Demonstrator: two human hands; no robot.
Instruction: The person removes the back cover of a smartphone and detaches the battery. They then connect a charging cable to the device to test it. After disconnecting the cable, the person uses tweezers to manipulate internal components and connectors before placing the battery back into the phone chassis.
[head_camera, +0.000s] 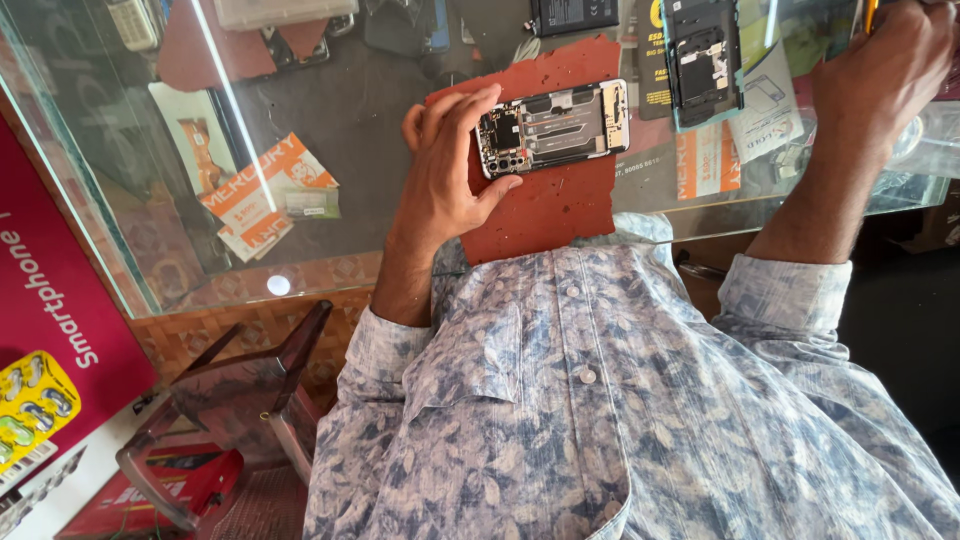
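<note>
While I look down over my flowered shirt, a red box stands at the far left beside a wooden chair, just under the edge of the glass counter. Orange and white leaflets lie under the glass, left of my left hand. That hand holds an opened phone by its left end, my fingers curled over its top edge and my thumb pressed on its lower edge, so the grip is closed on the phone. It lies lengthwise with its inner parts facing up, resting on a torn red mat on the counter. Just right of it, further from me, a second opened phone lies upright on papers. At the far right my right hand rests on the counter, well apart from the first phone, with its fingers bent around a thin yellow tool; I cannot tell how firmly it grips.
</note>
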